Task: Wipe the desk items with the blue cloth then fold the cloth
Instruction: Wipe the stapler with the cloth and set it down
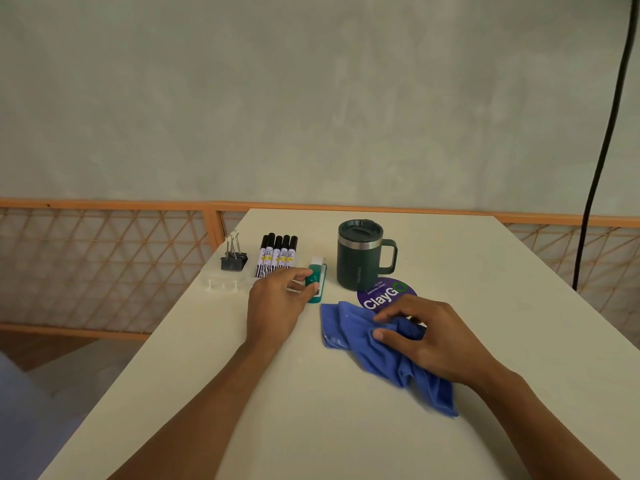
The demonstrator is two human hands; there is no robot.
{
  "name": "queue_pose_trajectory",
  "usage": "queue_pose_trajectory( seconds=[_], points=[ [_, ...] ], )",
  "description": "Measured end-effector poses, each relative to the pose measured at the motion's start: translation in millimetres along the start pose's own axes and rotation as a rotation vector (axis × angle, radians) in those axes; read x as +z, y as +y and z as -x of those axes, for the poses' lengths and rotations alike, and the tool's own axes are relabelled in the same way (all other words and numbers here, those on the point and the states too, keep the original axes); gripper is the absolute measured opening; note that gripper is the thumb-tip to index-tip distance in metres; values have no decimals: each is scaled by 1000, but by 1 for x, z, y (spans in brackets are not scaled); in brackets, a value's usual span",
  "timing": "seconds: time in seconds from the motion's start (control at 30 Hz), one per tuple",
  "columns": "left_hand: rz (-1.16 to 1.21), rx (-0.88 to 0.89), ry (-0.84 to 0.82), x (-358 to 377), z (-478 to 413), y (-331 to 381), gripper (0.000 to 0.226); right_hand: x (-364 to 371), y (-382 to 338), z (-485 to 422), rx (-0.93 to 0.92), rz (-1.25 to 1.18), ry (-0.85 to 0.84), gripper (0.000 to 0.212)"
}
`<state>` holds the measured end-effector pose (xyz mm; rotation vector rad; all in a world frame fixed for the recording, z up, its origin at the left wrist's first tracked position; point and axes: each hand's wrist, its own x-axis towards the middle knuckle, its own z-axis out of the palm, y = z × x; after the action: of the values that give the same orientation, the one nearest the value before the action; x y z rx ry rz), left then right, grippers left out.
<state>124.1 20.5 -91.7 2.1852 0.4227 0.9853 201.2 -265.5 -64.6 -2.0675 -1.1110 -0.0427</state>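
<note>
Left hand: the left hand [277,301] is stretching out over the pale cream flat tabletop [277,427], with thumb and forefinger curling round a small green-and-white rectangular plastic block [317,284] and pinching it at its near end.
Right hand: the right hand [429,337] is lying palm down on the crumpled blue cloth [349,329], with fingers and thumb curling in and bunching the fabric between them, so it is gripping the cloth.
Blue cloth: it is lying on the tabletop right of centre. One corner is spreading left towards the green-and-white block and another is trailing towards the near right, past the wrist. Its far edge is touching or overlapping the purple disc.
Green-and-white block: it is sitting on the tabletop between the markers and the mug, just beside the cloth's far left corner. What kind of item it is cannot be told.
Mug: a dark green metal mug [360,261] with a steel rim, a lid and a handle pointing right is standing upright behind the cloth.
Purple disc: a round flat purple disc [388,294] printed "ClayGo" is lying just in front of the mug, partly under the right hand's fingers.
Markers: five black-capped white markers [277,254] are lying side by side, left of the block.
Binder clips: black metal binder clips [233,259] are standing near the left edge, with a small white plastic piece [223,285] in front of them.
Background: an orange-framed lattice railing [104,254] and a grey wall are showing behind, and a black cable [602,150] is hanging at the right.
</note>
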Motion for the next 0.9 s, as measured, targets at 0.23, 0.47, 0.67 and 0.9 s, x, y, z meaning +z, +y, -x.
queue_pose_trajectory(
  seconds=[0.23,0.47,0.67,0.9],
  points=[
    [-15,-10,-8,1,-2,-1,37,3,-1,-3,6,-29,55,9],
    [-11,-16,-20,1,-2,-2,37,6,-3,-3,14,-48,81,5],
    [1,-13,-19,2,-2,-2,36,8,-7,-3,11,-38,67,2],
    [-97,19,22,-5,2,13,50,6,-12,-2,52,-137,112,5]
  ],
)
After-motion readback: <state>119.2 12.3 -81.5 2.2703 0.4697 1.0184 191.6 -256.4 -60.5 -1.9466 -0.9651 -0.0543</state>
